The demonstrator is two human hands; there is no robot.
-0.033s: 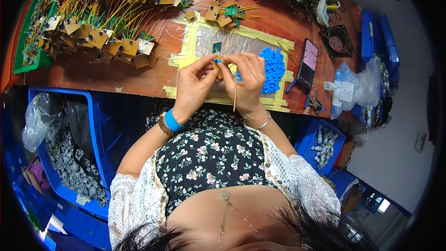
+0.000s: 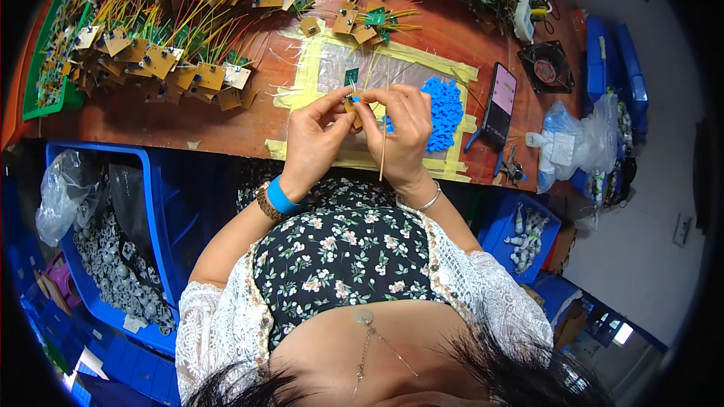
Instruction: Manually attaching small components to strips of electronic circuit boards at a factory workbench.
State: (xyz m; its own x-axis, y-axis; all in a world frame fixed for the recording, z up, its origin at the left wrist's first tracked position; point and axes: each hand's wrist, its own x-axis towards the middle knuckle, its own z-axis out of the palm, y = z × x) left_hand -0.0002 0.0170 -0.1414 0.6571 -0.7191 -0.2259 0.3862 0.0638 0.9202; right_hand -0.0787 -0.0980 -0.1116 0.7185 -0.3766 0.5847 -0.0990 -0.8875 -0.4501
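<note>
left hand (image 2: pixel 315 138) and right hand (image 2: pixel 405 130) pinching small green circuit board (image 2: pixel 351 78) together | blue plastic parts pile (image 2: pixel 441 104) lying just right | clear plastic bag (image 2: pixel 571 143) with white label sitting far right

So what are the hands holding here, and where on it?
Both hands, left hand and right hand, pinch a small green circuit board at its lower end, its yellow wires trailing down past the right palm.
</note>
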